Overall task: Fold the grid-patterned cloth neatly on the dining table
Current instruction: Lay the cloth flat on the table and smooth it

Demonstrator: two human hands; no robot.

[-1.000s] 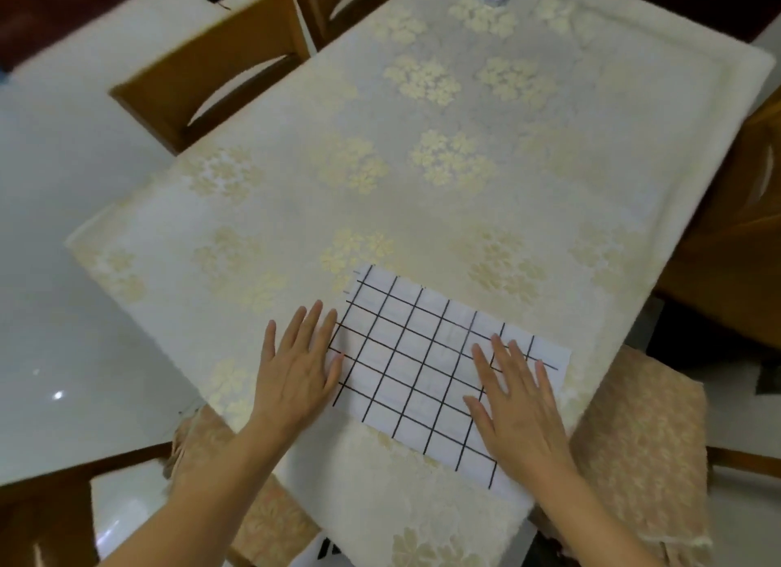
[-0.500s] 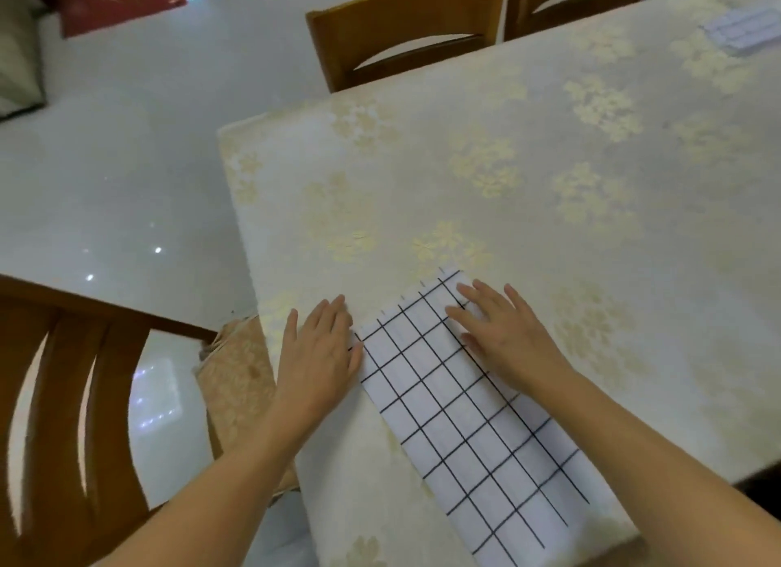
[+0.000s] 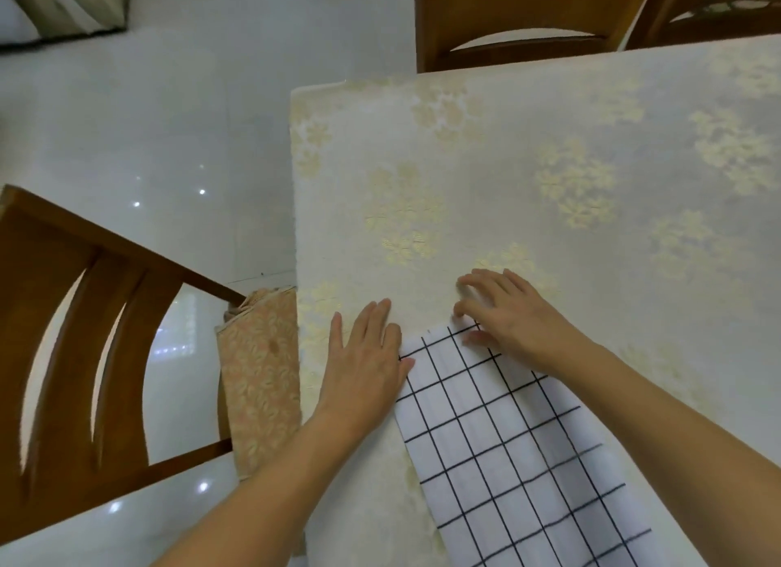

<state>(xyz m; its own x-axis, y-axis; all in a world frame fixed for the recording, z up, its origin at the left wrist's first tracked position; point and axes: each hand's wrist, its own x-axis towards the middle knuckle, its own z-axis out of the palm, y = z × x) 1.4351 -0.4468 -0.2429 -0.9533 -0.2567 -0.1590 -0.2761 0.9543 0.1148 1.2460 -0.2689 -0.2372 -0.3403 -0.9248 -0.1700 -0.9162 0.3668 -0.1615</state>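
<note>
The grid-patterned cloth [image 3: 515,439], white with black lines, lies folded into a long strip on the dining table [image 3: 549,165], running from the near right edge towards the middle. My left hand [image 3: 363,363] lies flat on the tablecloth with straight fingers, its thumb side against the strip's left edge near the far end. My right hand [image 3: 511,313] rests over the strip's far end, fingers spread and slightly bent, reaching past the cloth onto the table. That hand hides the far right corner.
The table has a cream floral tablecloth and its left edge is close to my left hand. A wooden chair [image 3: 63,334] with a patterned seat cushion [image 3: 260,376] stands at the left. Two more chairs [image 3: 520,21] stand at the far side. Glossy white floor lies beyond.
The view has swung left and closer. My right hand has slid from the cloth's near part up to its far end. My left hand has stayed at the cloth's left edge.
</note>
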